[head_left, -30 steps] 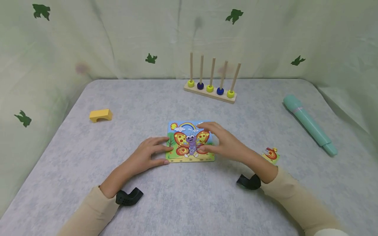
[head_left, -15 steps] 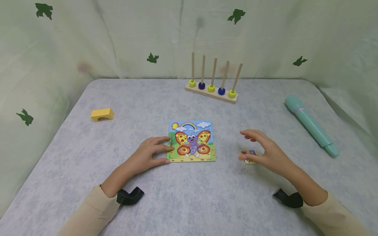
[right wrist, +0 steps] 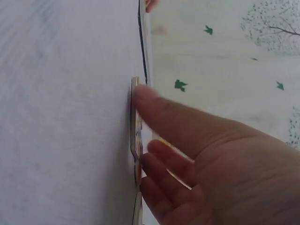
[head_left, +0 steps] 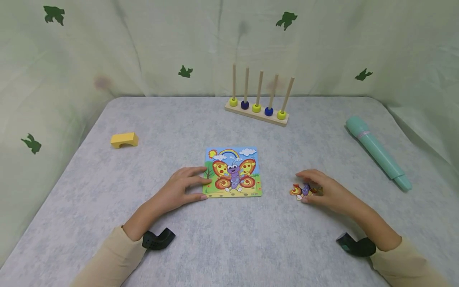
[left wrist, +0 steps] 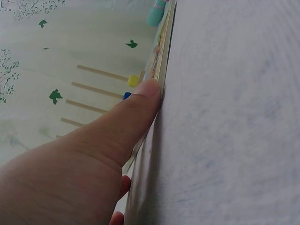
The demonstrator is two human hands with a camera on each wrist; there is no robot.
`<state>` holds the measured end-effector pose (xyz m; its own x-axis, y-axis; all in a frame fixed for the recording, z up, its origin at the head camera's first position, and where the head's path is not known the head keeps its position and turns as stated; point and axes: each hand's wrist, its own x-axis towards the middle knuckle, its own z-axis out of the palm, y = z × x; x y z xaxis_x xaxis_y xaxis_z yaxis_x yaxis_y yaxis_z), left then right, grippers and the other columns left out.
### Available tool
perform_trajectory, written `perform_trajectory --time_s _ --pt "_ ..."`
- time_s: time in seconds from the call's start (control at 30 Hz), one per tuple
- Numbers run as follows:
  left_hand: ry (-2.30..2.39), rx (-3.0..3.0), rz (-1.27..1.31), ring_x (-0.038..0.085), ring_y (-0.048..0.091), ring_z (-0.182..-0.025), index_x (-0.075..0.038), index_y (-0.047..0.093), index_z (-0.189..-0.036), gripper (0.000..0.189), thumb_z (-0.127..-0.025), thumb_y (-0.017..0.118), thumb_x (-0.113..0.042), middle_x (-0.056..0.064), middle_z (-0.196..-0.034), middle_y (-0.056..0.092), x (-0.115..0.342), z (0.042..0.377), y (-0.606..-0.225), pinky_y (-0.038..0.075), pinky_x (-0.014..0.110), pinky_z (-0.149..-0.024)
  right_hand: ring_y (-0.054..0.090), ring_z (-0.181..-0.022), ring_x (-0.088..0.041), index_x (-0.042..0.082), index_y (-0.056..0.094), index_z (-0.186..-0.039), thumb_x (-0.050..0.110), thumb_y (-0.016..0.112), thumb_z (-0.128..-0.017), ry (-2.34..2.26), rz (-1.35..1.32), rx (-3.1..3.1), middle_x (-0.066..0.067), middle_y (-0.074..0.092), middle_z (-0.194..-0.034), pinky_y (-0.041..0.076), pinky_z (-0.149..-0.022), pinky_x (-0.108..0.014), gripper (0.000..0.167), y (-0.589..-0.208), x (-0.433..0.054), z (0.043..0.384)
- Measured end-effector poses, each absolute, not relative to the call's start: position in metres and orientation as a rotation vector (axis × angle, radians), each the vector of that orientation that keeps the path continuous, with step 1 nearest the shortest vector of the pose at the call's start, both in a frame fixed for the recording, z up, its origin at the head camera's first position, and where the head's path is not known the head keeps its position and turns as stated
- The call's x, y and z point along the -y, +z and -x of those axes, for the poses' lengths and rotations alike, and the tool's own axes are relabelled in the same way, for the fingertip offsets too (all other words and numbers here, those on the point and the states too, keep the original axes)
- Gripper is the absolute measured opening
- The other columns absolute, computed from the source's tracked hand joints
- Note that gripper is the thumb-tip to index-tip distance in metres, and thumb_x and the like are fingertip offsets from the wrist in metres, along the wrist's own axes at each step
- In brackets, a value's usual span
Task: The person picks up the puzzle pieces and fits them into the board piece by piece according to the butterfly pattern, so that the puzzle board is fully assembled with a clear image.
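Observation:
A square butterfly picture puzzle board (head_left: 234, 172) lies flat near the table's middle. My left hand (head_left: 181, 184) rests at its left edge, fingertips and thumb touching it; the left wrist view shows the thumb (left wrist: 131, 110) against the board's edge. To the right lie loose puzzle pieces (head_left: 296, 191) with an orange spiral and purple body printed on them. Over them is my right hand (head_left: 328, 193), thumb at the near edge and fingers bent beyond, partly hiding them. In the right wrist view the thumb tip touches a thin piece (right wrist: 135, 117), with the fingers apart from the thumb.
A wooden peg stand (head_left: 256, 113) with yellow and blue beads stands at the back. A yellow arch block (head_left: 124, 140) lies at the left. On the right is a teal microphone-shaped object (head_left: 378, 153). A pale curtain (head_left: 150, 48) hangs behind the table.
My right hand has left the board, moved right and lowered onto the loose puzzle pieces, its fingers drawing closer together. The left hand stays at the board's edge.

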<state>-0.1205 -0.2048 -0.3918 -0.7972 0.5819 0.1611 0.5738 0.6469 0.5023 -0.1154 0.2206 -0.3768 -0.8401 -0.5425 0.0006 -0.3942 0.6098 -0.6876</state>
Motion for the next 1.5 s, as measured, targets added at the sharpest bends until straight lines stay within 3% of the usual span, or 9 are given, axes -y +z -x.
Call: perform_trajectory --time_s 0.27,0.47,0.83,1.07,1.17,1.5 --pt "0.856 -2.836 -0.983 0.031 0.032 -0.123 -0.019 0.063 -0.115 0.043 -0.077 0.069 -0.038 0.008 -0.135 0.041 0.204 0.120 -0.391 0.019 0.051 -0.099 0.048 -0.100 -0.019 0.006 0.057 -0.118 0.023 0.069 -0.080 -0.933 0.855 -2.655 -0.006 0.049 -0.117 0.045 -0.076 -0.029 0.044 -0.383 -0.223 0.118" --pt "0.844 -2.844 -0.989 0.031 0.032 -0.123 -0.019 0.063 -0.115 0.042 -0.077 0.069 -0.037 0.009 -0.135 0.041 0.204 0.119 -0.392 0.019 0.051 -0.099 0.044 -0.105 -0.027 0.005 0.058 -0.111 0.019 0.070 -0.079 -0.868 0.855 -2.707 -0.008 0.049 -0.114 0.040 -0.084 -0.043 0.036 -0.380 -0.215 0.115" --pt "0.768 -2.823 -1.097 0.021 0.036 -0.123 -0.009 0.057 -0.120 0.043 -0.082 0.064 -0.028 0.001 -0.132 0.045 0.199 0.116 -0.391 0.022 0.043 -0.101 0.050 -0.099 -0.018 0.006 0.058 -0.114 0.017 0.072 -0.077 -0.949 1.045 -2.791 0.002 0.057 -0.108 0.042 -0.082 -0.042 0.041 -0.357 -0.187 0.109" --pt "0.744 -2.838 -1.111 0.019 0.039 -0.120 -0.009 0.055 -0.121 0.043 -0.083 0.064 -0.028 0.000 -0.130 0.047 0.198 0.115 -0.391 0.023 0.041 -0.100 0.047 -0.098 -0.015 0.007 0.058 -0.118 0.019 0.071 -0.078 -1.124 1.126 -2.757 0.002 0.055 -0.112 0.036 -0.084 -0.042 0.044 -0.346 -0.143 0.110" --pt "0.729 -2.849 -1.122 0.019 0.040 -0.119 -0.010 0.055 -0.121 0.042 -0.083 0.063 -0.028 0.000 -0.129 0.048 0.197 0.115 -0.390 0.025 0.041 -0.100 0.046 -0.093 -0.015 0.006 0.059 -0.118 0.019 0.072 -0.078 -1.142 1.170 -2.743 -0.001 0.055 -0.112 0.034 -0.085 -0.043 0.044 -0.346 -0.122 0.114" --pt "0.618 -2.857 -1.162 0.022 0.037 -0.120 -0.022 0.052 -0.128 0.042 -0.087 0.056 -0.031 0.000 -0.132 0.045 0.197 0.115 -0.388 0.024 0.044 -0.098 0.050 -0.104 -0.018 0.008 0.058 -0.120 0.024 0.069 -0.080 -0.949 1.213 -2.702 -0.004 0.058 -0.113 0.033 -0.086 -0.046 0.045 -0.367 -0.073 0.135"
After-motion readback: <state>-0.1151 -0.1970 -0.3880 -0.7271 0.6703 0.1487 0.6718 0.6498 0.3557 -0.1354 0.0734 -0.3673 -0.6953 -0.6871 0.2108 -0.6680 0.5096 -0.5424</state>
